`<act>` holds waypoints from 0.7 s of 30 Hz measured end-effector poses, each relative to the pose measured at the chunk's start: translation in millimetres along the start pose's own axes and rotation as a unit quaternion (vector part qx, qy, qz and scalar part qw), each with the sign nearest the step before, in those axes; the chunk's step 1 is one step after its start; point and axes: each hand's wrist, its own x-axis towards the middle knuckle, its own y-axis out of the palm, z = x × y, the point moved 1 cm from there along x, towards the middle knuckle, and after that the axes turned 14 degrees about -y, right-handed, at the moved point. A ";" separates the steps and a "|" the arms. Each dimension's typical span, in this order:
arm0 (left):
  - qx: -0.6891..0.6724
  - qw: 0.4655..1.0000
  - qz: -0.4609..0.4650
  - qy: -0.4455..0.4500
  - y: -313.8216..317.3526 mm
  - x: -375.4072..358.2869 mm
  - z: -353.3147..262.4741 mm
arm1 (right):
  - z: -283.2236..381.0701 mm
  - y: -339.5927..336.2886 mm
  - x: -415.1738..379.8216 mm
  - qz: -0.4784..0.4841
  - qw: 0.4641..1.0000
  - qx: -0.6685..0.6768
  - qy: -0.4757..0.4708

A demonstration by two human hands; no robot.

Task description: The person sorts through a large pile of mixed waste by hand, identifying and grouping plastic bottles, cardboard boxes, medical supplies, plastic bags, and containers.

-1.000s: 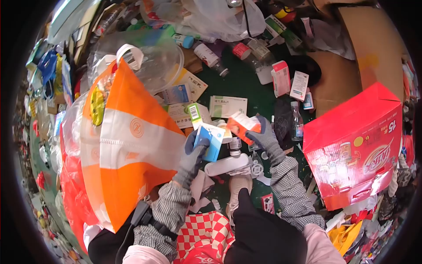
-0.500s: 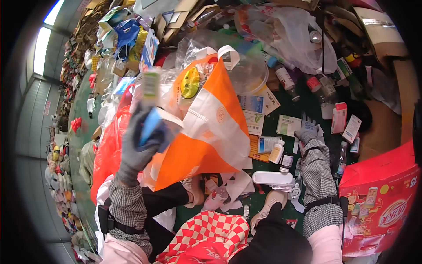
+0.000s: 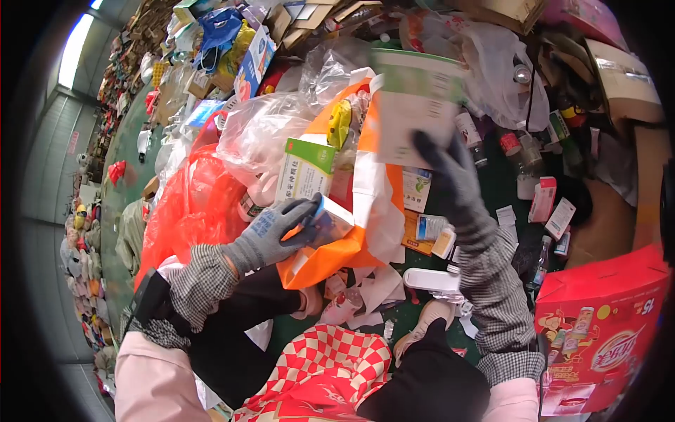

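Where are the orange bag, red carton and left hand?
Orange bag (image 3: pixel 365 190): head view, white panel.
Red carton (image 3: pixel 601 330): head view, printed side.
Left hand (image 3: pixel 271 228): head view, glove's back.

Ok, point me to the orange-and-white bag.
In the head view, the orange-and-white bag sits near centre, right of the red plastic bag, the left hand at its near side.

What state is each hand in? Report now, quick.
Left hand: closed on a blue-and-white box.
Right hand: holding a green-and-white box, blurred.
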 end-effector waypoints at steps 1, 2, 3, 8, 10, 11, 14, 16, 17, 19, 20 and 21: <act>0.001 1.000 0.025 -0.001 -4.3 0.4 -0.1 | -12.3 24.5 8.4 0.052 0.998 -0.041 -0.015; 0.002 0.999 0.050 -0.001 -11.2 0.9 -2.1 | -20.9 52.1 12.5 0.073 0.997 -0.012 0.018; 0.002 0.997 0.075 -0.002 -18.6 1.6 -2.8 | -36.9 64.4 17.6 0.130 0.988 -0.076 0.034; -0.068 0.987 -0.021 -0.142 -47.0 -17.8 20.8 | -74.1 58.6 4.4 0.172 0.864 -0.473 0.024; -0.097 0.961 -0.154 -0.210 -32.3 -23.4 47.0 | -72.3 51.9 -7.1 0.160 0.841 -0.517 0.012; -0.117 0.946 -0.177 -0.246 -22.0 -22.1 54.3 | -72.0 50.2 -14.0 0.170 0.834 -0.524 0.016; -0.247 0.923 -0.122 -0.268 7.1 -3.5 64.1 | -66.8 49.8 -23.5 0.196 0.814 -0.546 0.016; -0.371 0.868 0.034 -0.328 -9.2 3.1 53.6 | -60.4 55.4 -27.7 0.216 0.800 -0.558 0.036; -0.386 0.870 0.029 -0.304 -11.4 3.8 54.0 | -58.9 56.5 -27.8 0.229 0.800 -0.553 0.039; -0.405 0.862 0.050 -0.302 -18.2 0.9 45.3 | -54.1 59.7 -28.1 0.250 0.788 -0.559 0.060; -0.393 0.864 0.074 -0.305 -20.1 -0.5 35.8 | -50.8 61.4 -27.9 0.258 0.776 -0.570 0.078; -0.380 0.866 0.100 -0.308 -19.9 -2.4 26.4 | -48.5 61.8 -28.4 0.265 0.763 -0.582 0.096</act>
